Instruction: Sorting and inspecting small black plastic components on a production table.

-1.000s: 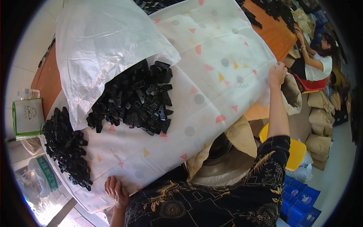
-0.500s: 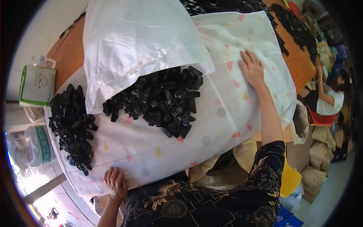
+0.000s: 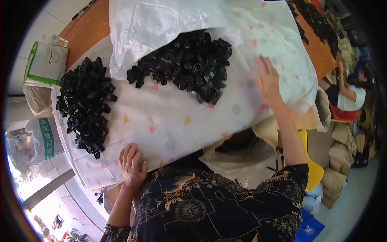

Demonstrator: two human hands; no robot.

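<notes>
The left forearm (image 3: 121,207) rises from the lower edge of the view, and the left hand (image 3: 133,164) is at its end, back upward, with the fingers loosely bent and pointing forward. The right forearm (image 3: 289,135) reaches farther forward than the left one. The right hand (image 3: 267,80) has its fingers extended, pointing forward and slightly left; blur hides their exact position.

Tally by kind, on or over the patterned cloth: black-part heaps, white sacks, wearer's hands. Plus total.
Black-part heaps: 2 (left heap, middle heap; single pieces too jumbled to count)
White sack: 1
Hands: 2 (left hand, right hand, blurred)
Total: 5
</notes>
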